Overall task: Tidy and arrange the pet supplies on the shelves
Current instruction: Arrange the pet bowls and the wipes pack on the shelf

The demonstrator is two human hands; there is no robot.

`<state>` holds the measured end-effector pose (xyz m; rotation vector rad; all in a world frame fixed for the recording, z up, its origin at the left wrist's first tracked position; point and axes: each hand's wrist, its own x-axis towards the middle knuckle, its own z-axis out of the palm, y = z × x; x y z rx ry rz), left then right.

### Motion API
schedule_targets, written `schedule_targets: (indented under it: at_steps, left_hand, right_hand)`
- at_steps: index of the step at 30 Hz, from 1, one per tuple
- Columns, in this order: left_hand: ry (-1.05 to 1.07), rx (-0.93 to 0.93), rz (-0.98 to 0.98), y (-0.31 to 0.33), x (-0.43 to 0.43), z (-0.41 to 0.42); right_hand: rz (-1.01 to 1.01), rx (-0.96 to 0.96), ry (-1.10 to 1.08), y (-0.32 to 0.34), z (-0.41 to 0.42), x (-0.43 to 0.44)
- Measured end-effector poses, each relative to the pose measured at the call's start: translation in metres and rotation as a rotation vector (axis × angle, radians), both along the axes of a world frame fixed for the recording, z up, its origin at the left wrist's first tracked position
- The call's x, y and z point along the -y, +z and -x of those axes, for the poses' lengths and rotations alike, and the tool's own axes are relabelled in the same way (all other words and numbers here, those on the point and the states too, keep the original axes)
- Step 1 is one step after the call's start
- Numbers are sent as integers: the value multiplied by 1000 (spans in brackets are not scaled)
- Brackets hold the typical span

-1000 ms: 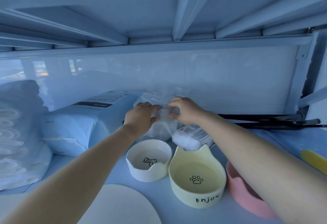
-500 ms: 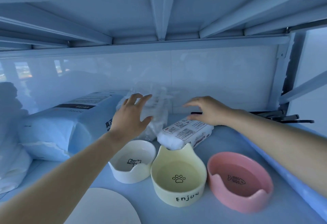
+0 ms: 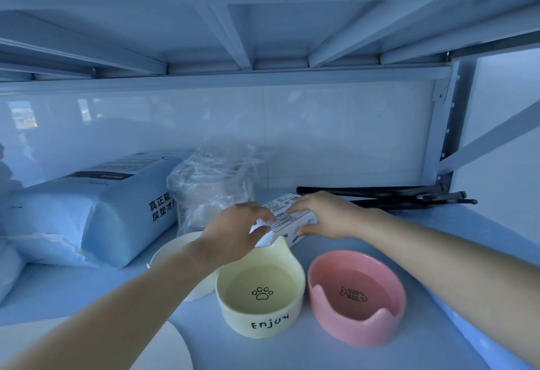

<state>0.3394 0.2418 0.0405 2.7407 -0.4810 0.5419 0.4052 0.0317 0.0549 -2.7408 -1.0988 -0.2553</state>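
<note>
Both hands have moved onto the white packet (image 3: 287, 223) behind the yellow bowl (image 3: 260, 296). The left hand (image 3: 233, 230), previously spread at the clear bag (image 3: 210, 188), now pinches the packet's near end; the right hand (image 3: 324, 214) grips the far side.

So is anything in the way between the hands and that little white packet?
No, nothing is. The left hand grips the packet at its left end, and the right hand grips its right end. The yellow bowl sits just in front, its ear overlapping the packet's lower edge.
</note>
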Motion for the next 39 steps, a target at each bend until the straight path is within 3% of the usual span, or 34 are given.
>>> schedule_targets:
  at_steps: [9, 19, 32, 39]
  left_hand:
    - [57, -58, -31, -13, 2, 11]
    - [110, -119, 23, -20, 4, 22]
    - [99, -124, 2, -21, 3, 45]
    - [108, 78, 147, -5, 0, 43]
  right_hand:
    - [-22, -24, 61, -11, -11, -12]
    - [-115, -52, -18, -20, -15, -15]
    - [-46, -23, -26, -11, 3, -8]
    - [-134, -27, -14, 12, 7, 0]
